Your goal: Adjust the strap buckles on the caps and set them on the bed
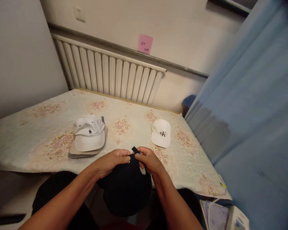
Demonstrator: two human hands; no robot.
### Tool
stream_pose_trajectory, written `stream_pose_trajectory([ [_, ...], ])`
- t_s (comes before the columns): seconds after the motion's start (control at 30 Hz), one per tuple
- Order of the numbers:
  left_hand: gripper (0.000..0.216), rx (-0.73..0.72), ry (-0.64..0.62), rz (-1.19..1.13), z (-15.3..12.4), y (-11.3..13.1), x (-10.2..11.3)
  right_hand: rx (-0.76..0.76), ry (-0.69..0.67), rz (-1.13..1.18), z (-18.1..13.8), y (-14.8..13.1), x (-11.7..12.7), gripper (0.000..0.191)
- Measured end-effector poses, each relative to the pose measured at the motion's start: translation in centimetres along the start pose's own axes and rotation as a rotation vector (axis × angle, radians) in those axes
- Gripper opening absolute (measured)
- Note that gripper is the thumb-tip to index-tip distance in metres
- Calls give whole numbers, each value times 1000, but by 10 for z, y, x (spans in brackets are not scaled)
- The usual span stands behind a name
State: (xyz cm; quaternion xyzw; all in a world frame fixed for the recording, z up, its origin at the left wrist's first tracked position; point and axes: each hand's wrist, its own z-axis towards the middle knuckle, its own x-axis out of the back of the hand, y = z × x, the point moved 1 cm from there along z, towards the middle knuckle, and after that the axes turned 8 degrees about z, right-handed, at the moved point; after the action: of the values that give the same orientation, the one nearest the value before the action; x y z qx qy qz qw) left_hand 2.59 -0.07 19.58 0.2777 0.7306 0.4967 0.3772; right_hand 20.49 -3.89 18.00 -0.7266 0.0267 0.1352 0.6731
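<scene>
A black baseball cap (128, 188) hangs between my hands over my lap, at the near edge of the bed. My left hand (115, 159) pinches the cap's edge, its thumb beside a small shiny spot. In my right hand (147, 159) is the black adjusting strap (135, 150), gripped between thumb and fingers, with its free end pointing up. To the left on the bed lies a stack of caps, topped by a white cap (90, 134) with a small dark emblem. A white cap with black letters (162, 133) sits alone on the right.
The bed has a pale floral cover (124, 111). Behind it stand a white radiator (110, 70) and a wall with a pink note (145, 44). A blue curtain (249, 111) hangs at the right, with a white box (237, 218) low beside it.
</scene>
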Motion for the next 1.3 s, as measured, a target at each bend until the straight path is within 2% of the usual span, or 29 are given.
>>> stream_pose_trajectory([
  [0.17, 22, 41, -20, 107, -1, -7, 6, 18, 77, 58, 0, -5, 2, 17],
  [0.37, 26, 110, -46, 115, -8, -21, 22, 7, 125, 177, 3, -12, 16, 20],
  [0.6, 22, 171, -212, 125, -17, -30, 24, -13, 119, 155, 8, -6, 30, 19],
  [0.7, 21, 170, -238, 68, -19, -33, 21, 7, 142, 74, 13, -6, 32, 17],
  [0.77, 22, 140, -210, 1, -19, -33, 19, 68, 191, -31, 16, -8, 35, 19],
  [0.87, 27, 67, -127, -101, -17, -30, 17, 190, 326, -191, 18, -9, 43, 32],
  [1.03, 33, -28, -25, -169, -12, -30, 17, 242, 489, -157, 10, 0, 53, 37],
  [1.2, 44, -124, 21, -211, -7, -35, 13, 240, 506, -56, -15, 7, 33, 26],
  [1.3, 49, -201, 117, -246, -3, -36, 9, 302, 502, -27, -32, 9, 16, 17],
])
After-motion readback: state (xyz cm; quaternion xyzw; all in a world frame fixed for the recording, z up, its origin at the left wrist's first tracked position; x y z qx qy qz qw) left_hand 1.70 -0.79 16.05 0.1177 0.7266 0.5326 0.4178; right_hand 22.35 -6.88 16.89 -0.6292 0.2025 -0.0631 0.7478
